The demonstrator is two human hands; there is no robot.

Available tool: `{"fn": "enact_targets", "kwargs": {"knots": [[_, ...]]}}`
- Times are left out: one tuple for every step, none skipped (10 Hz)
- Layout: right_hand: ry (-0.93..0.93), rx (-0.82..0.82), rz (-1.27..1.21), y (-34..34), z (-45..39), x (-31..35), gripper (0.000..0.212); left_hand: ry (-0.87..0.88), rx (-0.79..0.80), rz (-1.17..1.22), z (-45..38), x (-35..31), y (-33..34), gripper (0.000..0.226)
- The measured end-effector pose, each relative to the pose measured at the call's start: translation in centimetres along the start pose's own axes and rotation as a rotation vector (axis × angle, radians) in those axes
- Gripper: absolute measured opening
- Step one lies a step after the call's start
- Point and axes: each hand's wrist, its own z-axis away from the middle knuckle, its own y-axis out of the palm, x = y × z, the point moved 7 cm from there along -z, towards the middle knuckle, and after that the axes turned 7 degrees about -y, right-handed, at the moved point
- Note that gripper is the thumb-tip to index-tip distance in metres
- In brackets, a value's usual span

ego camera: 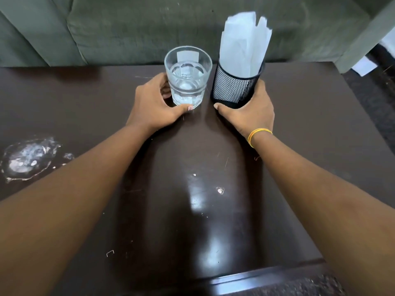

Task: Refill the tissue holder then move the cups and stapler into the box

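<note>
Left hand [154, 103] cups the upright glass [188, 76]; right hand [248, 112] wraps the mesh holder [234, 86], tissues [243, 43] standing inside. Each object sits just beyond its thumb, axis vertical. No box or stapler in view.

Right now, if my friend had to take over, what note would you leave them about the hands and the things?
Left hand: wrapped around the lower part of the clear glass, which stands upright on the dark table; its grip looks closed.
Right hand: holding the base of the black mesh tissue holder, upright, beside the glass.
Done: white tissues stand tall in the holder, so the refill looks finished.
Left: the glass must go into the box. No box, stapler or other cup is in view, so find them first.
</note>
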Motion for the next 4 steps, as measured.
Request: {"fn": "enact_targets", "kwargs": {"knots": [[0.003, 0.007, -0.001, 0.14, -0.18, 0.00, 0.079, 0.014, -0.019, -0.007, -0.12, 0.03, -0.02, 0.071], [0.012, 0.013, -0.012, 0.05, 0.01, 0.01, 0.085, 0.018, -0.020, -0.020, -0.07, 0.13, -0.02, 0.072], [0.062, 0.052, -0.042, -0.42, -0.09, 0.10, 0.104, 0.007, -0.010, -0.034, 0.27, -0.37, -0.07, 0.079], [0.118, 0.098, -0.093, -0.35, 0.12, -0.05, 0.111, -0.035, -0.046, -0.031, 0.60, -0.05, -0.31, 0.086]]}}
